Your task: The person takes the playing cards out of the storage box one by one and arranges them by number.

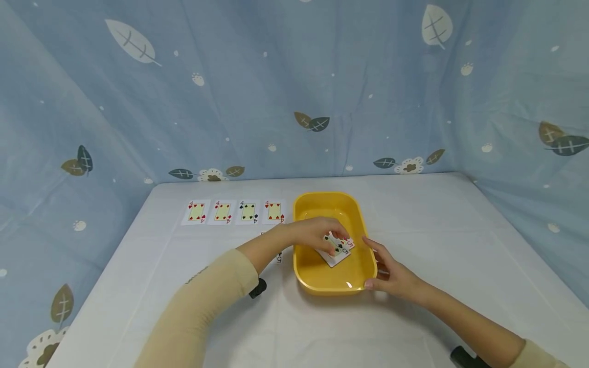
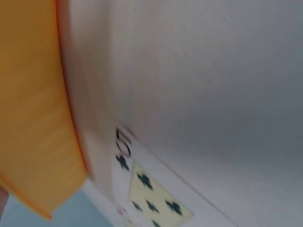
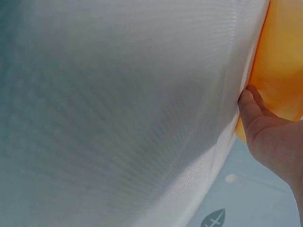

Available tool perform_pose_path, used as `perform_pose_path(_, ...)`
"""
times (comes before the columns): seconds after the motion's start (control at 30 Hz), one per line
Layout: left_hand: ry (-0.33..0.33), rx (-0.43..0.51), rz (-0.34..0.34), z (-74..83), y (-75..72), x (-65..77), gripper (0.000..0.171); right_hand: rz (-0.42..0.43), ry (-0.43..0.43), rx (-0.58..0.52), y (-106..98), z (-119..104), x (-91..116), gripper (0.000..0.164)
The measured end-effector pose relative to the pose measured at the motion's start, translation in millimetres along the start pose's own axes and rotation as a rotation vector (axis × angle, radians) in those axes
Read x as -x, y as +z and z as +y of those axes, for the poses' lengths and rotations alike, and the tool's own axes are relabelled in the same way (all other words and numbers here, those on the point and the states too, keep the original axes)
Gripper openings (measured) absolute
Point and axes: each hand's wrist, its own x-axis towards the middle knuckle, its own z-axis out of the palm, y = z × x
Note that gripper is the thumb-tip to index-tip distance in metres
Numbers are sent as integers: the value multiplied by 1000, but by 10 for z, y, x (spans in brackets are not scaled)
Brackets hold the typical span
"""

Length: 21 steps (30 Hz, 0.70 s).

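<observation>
A yellow plastic basin point(image 1: 335, 199) stands on the white-covered table, with a few overlapping playing cards point(image 1: 335, 260) marked 5 inside it. Over these cards, my left hand point(image 1: 318, 232) reaches into the basin and grips at them with thumb and curled fingers. How many cards it has hold of cannot be told. My right hand point(image 1: 393, 273) holds the basin's right side, index finger near the rim and thumb at the near corner. In the right wrist view its fingers point(image 3: 251, 111) lie against the outer wall.
Left of the basin, several playing cards point(image 1: 248, 212) marked 4 lie face up in a row. A five of clubs point(image 2: 151, 194) lies just below that row, mostly hidden by the left forearm in the head view. A patterned blue curtain point(image 1: 276, 76) hangs behind the table.
</observation>
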Motion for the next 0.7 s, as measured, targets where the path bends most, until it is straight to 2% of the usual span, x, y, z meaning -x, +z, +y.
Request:
perform_pose_path(0.33,-136,-148,-139,33,84,-120,53,-8,-7,-10,9,15,15,86)
perform_pose_path(0.47,-140,-243,-151,28,106,-131,56,-14,-15,-10,8,13,17,86)
perform_pose_path(0.6,-110,-322,-145,26,114,-143,58,-13,-16,-4,3,11,20,86)
perform_pose_path(0.7,-115,-345,-131,28,115,-156,60,-12,-14,-1,0,7,21,86)
